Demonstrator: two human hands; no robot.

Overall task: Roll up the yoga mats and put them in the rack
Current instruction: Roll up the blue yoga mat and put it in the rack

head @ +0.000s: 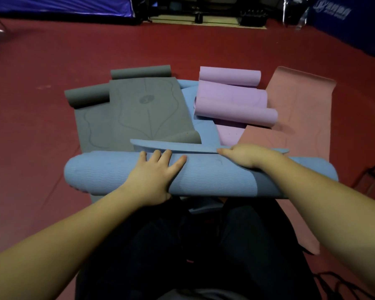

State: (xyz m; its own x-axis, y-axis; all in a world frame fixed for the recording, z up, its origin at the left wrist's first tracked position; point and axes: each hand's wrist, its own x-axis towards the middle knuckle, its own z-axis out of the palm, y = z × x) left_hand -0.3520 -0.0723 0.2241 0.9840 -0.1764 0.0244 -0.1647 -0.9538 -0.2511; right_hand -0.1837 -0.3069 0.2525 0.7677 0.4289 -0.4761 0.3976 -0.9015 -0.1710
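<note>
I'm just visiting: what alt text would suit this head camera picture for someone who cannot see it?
A person's left hand and right hand press on a nearly rolled blue yoga mat on a red floor. Beyond it lie grey mats, loosely curled lilac mats and a flat pink mat.

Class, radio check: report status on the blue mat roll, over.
Left hand flat on blue mat; right hand gripping its loose flap. Mat mostly rolled. Grey mat and purple mat lie ahead.

The blue mat (204, 178) under my palms is matt foam with a fine wavy ribbing. The grey mat (139, 109) looks smooth, with faint embossed lines.
</note>
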